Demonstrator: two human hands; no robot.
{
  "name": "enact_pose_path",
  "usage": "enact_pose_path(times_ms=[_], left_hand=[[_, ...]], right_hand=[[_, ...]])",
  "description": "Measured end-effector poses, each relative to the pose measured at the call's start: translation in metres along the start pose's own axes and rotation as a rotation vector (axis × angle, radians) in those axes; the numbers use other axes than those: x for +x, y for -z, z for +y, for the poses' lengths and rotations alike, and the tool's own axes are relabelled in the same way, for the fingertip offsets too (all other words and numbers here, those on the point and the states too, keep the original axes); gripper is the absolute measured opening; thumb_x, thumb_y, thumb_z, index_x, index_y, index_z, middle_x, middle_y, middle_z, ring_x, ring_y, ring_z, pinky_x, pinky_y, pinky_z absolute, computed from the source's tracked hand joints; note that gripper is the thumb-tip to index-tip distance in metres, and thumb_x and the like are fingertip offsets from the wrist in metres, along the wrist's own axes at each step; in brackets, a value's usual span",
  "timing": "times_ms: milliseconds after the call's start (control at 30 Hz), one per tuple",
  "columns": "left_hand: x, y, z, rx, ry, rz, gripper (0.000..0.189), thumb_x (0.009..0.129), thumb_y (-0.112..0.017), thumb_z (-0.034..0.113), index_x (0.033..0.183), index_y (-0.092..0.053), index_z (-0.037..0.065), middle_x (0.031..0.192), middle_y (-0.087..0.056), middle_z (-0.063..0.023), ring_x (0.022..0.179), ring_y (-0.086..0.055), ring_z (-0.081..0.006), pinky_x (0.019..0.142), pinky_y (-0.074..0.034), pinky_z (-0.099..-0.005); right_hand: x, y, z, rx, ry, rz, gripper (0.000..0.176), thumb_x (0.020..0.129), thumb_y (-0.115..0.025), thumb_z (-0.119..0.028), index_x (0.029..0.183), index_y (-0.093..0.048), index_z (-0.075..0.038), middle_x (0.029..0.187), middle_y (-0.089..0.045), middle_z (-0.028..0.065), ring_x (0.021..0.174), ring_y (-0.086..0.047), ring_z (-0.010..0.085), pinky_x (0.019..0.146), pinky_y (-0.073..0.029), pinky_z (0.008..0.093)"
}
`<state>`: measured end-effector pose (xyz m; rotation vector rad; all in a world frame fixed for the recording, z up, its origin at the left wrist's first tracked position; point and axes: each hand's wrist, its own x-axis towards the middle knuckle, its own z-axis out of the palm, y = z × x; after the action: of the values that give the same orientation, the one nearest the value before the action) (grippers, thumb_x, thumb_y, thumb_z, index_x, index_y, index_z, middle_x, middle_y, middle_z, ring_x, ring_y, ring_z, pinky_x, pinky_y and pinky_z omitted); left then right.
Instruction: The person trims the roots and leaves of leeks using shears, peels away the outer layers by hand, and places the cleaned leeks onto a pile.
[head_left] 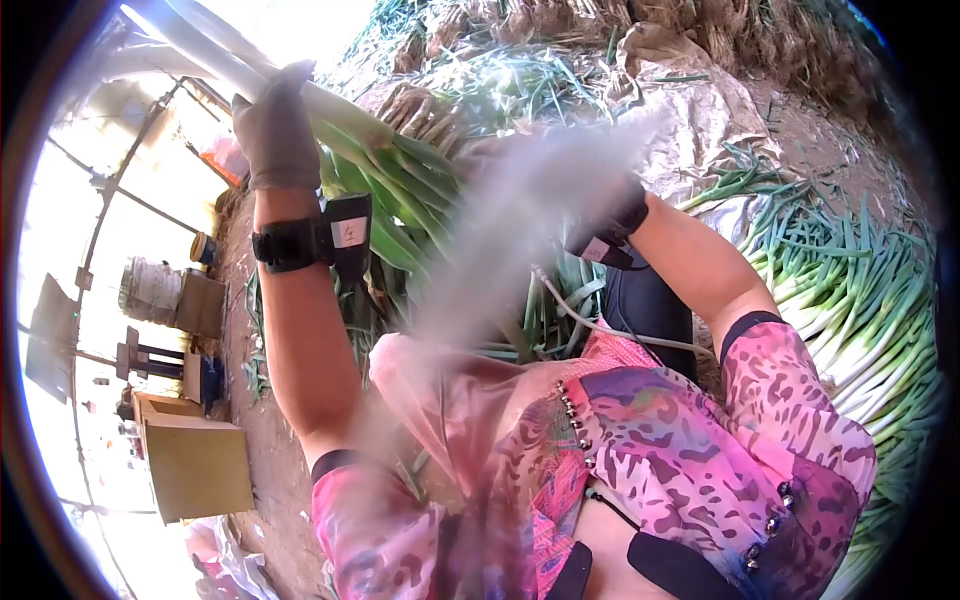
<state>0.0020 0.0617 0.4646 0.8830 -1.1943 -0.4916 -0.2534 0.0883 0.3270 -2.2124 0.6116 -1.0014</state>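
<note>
My left hand point(278, 135), in a dark glove, is wrapped round a bunch of large green onions point(385, 165). Their thick white stalks point to the upper left, and the green leaves fan down toward my lap. My right hand point(585, 185) is raised across from it, beyond the leaf end. A whitish blurred streak covers its fingers, so their grip does not show. Black straps with small labelled boxes sit on both wrists. A pale hose or cable point(570, 310) runs from near the right wrist across my lap.
Heaps of green onions point(850, 290) lie along the right side. Brown, root-like bundles point(790, 50) are piled at the back by a crumpled pale sack point(700, 110). At left stand a yellowish wooden box point(197, 465) and a stool-like item point(150, 357) on the dirt floor.
</note>
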Motion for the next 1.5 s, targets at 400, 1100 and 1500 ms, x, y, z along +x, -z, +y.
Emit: enact_pose_path(times_ms=[400, 1100, 1500], left_hand=[[0.006, 0.021, -0.023, -0.046, 0.02, -0.083, 0.033, 0.08, -0.076, 0.013, 0.104, -0.061, -0.003, 0.089, -0.064, -0.0076, 0.079, -0.063, -0.0189, 0.072, -0.051, -0.0315], [0.053, 0.141, -0.116, 0.275, -0.052, -0.106, 0.026, 0.094, -0.061, 0.018, 0.11, -0.066, -0.002, 0.094, -0.067, -0.0116, 0.089, -0.065, -0.0222, 0.08, -0.053, -0.0345], [0.013, 0.13, -0.102, -0.059, 0.399, -0.063, 0.027, 0.091, -0.064, 0.021, 0.103, -0.068, -0.003, 0.09, -0.066, -0.0108, 0.083, -0.065, -0.0213, 0.076, -0.052, -0.0322]], right_hand=[[0.019, -0.061, 0.061, 0.121, -0.139, 0.096, 0.036, 0.096, -0.062, -0.03, 0.121, -0.063, -0.003, 0.092, -0.071, 0.019, 0.084, -0.07, 0.0317, 0.077, -0.055, 0.0404], [0.028, -0.088, 0.016, 0.035, -0.092, 0.13, 0.021, 0.096, -0.066, -0.018, 0.113, -0.067, -0.005, 0.086, -0.068, 0.0066, 0.075, -0.062, 0.015, 0.07, -0.05, 0.0297], [0.001, -0.099, 0.072, 0.21, 0.08, 0.062, 0.043, 0.089, -0.067, -0.012, 0.132, -0.061, -0.009, 0.099, -0.074, 0.0082, 0.083, -0.069, 0.0186, 0.074, -0.054, 0.0353]])
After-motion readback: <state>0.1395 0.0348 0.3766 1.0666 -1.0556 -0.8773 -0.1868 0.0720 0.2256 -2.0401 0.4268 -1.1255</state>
